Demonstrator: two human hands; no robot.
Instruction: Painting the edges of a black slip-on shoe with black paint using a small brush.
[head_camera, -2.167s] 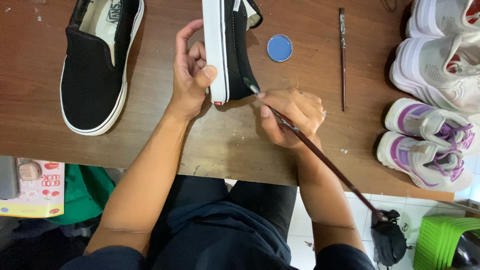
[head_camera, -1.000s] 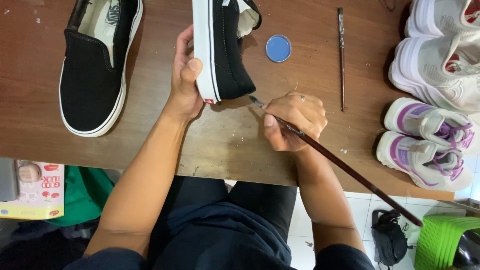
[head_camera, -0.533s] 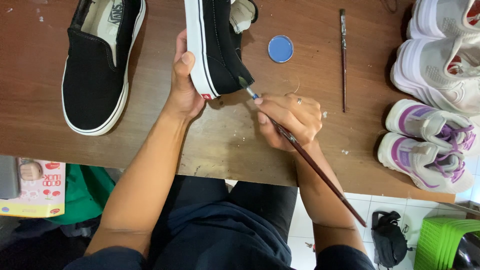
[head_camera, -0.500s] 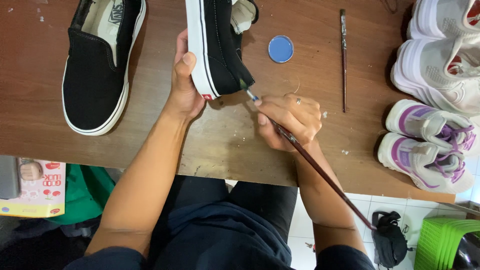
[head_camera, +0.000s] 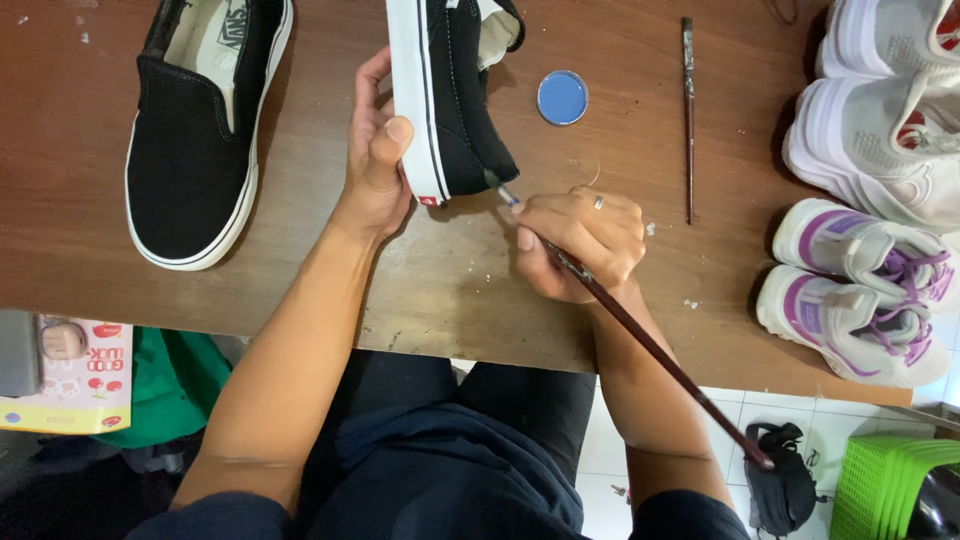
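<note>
Black shoe cut off above, left-hand fingers clamped; right hand pinches paintbrush.

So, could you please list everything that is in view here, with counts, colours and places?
held slip-on shoe: 1, black with white sole, tilted on its side at top centre
second slip-on shoe: 1, black, flat on the table at left
long paintbrush: 1, dark reddish handle, tip at the held shoe's heel
spare brush: 1, dark, lying right of centre
round lid: 1, blue, beside the held shoe
white trainers: 2, top right
purple-and-white trainers: 2, right edge
table: 1, brown wood
basket: 1, green, floor at bottom right
left hand: grips the held shoe's sole
right hand: grips the long paintbrush
</note>
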